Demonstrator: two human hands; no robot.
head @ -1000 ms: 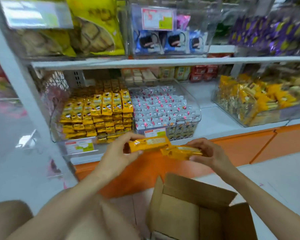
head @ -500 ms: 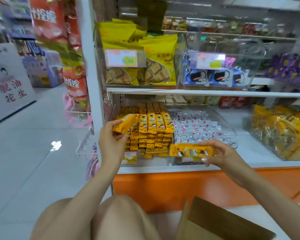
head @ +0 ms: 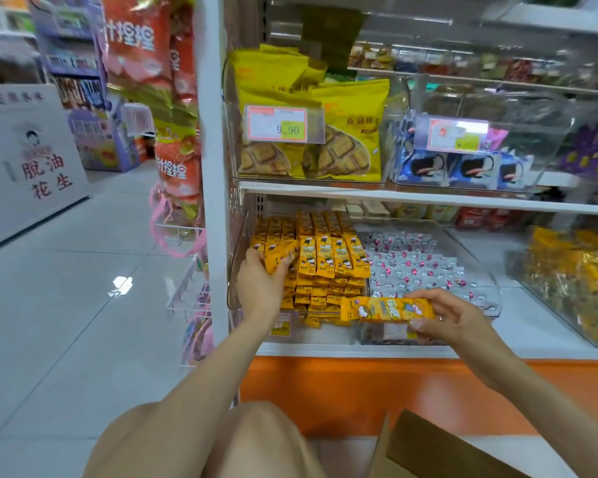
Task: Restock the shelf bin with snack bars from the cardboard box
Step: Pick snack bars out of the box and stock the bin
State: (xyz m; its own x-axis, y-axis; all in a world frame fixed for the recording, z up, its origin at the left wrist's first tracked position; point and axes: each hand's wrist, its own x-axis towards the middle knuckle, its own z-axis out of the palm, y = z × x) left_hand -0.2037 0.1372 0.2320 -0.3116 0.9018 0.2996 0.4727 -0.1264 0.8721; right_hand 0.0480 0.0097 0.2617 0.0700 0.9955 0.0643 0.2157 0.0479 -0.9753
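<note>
The price tag (head: 280, 125) on the upper bin (head: 394, 108) reads "9.90". The white floor sign (head: 45, 174) says "脱油花生". The red bags (head: 135, 39) show "捏捏".

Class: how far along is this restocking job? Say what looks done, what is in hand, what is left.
Done: the shelf bin holds rows of stacked bars. In hand: the left hand grips one bar at the stack's left side; the right hand holds a second bar before the shelf. Left: seat both bars; the inside of the cardboard box is hidden, so remaining stock is unknown.
</note>
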